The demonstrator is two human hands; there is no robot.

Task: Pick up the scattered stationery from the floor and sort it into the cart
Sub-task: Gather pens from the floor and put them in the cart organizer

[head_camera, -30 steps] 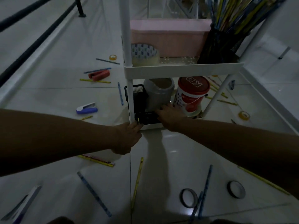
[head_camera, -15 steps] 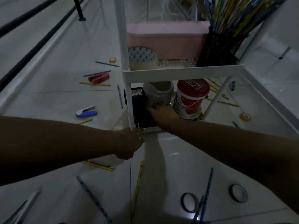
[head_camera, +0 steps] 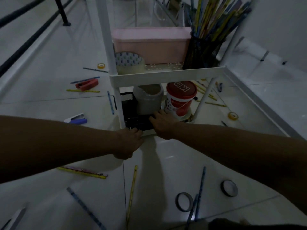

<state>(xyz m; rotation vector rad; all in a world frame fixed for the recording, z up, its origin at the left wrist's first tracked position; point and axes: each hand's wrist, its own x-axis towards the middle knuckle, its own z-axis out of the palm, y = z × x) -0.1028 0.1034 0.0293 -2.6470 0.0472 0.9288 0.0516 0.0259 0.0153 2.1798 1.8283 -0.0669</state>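
My left hand (head_camera: 131, 143) grips the cart (head_camera: 166, 77) rim, my right hand (head_camera: 163, 124) lies flat-fingered by the grey jar (head_camera: 147, 100); nudging risks toppling it.

You are in a dim indoor room, its kind unclear: glossy white floor tiles (head_camera: 49, 100), a white wall (head_camera: 282, 22), and a black railing (head_camera: 25, 45) alongside.
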